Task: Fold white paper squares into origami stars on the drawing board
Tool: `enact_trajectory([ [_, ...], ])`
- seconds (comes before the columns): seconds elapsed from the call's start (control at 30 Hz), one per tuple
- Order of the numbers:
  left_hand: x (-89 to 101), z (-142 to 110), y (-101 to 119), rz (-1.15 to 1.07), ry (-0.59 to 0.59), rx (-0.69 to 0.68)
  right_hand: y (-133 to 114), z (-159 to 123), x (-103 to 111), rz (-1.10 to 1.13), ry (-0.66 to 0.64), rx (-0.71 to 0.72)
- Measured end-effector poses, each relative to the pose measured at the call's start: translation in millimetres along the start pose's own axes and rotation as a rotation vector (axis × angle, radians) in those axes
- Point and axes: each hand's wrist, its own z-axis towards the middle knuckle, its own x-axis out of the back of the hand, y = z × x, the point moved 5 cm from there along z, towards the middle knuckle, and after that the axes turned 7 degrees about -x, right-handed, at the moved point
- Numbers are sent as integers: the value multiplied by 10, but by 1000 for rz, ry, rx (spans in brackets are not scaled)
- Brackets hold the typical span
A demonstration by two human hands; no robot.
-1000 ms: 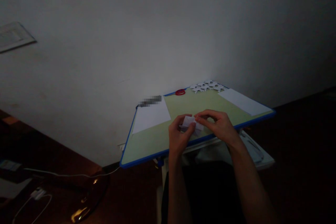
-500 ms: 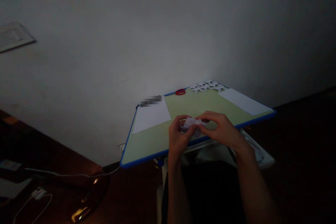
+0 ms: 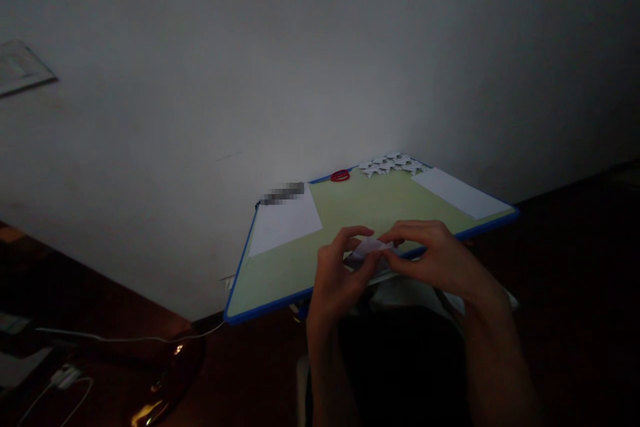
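Note:
Between my two hands is a small piece of folded white paper (image 3: 367, 249), held above the near edge of the table. My left hand (image 3: 341, 271) pinches its left side, thumb in front and fingers behind. At the paper's right side my right hand (image 3: 433, 253) grips with thumb and fingertips, close to the left thumb. The fingers cover much of the paper, so its exact folds cannot be made out.
The pale green table (image 3: 280, 273) has a blue rim and stands against a wall. On it lie a white sheet (image 3: 285, 227) at left, red-handled scissors (image 3: 341, 175), several folded paper pieces (image 3: 390, 163) at the back, and white paper (image 3: 460, 193) at right.
Both hands have come slightly nearer to me with the paper. The right thumb and fingers have closed in toward the left thumb, and the paper looks more bent than before.

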Motion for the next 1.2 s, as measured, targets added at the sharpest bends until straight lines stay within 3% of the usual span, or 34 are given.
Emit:
enact_trajectory([
  [0.2,74,-45,-11,26,-13,10,-66,8,-38,16,-32,46],
  [0.47,96,-93,-106,-56,-57,77,40,-19,-38,109,-29,11],
  [0.7,144,-61,-197,-211,137,114,79,7,-13,201,70,-107],
  [0.87,125,-23,-280,-273,248,146,36,93,-93,237,87,-83],
  [1.0,107,0,-309,-281,278,155,8,158,-137,260,178,-85],
  [1.2,129,19,-302,-252,208,144,9,194,-165,277,236,-84],
])
